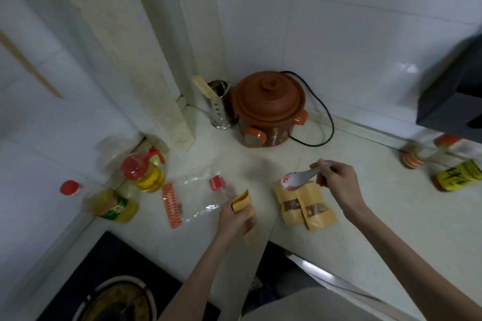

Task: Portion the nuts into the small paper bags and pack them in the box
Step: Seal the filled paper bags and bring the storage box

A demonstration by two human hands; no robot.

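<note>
My left hand [236, 217] grips a small brown paper bag [243, 204], held upright above the counter's front edge with its mouth facing up. My right hand [336, 177] pinches the handle of a white spoon [300, 178]; its bowl shows something reddish and hovers over two brown paper bags [303, 207] with small windows that lie flat on the counter. A clear plastic bag [198, 197] with an orange-red printed strip lies flat to the left of my left hand; I cannot tell what it holds. No box is in view.
A brown clay cooker [268, 109] with a black cord stands in the corner beside a metal utensil holder [220, 105]. Oil bottles [144, 171] stand at the left. Sauce bottles [456, 176] stand at the right. A stove [114, 284] lies at the bottom left.
</note>
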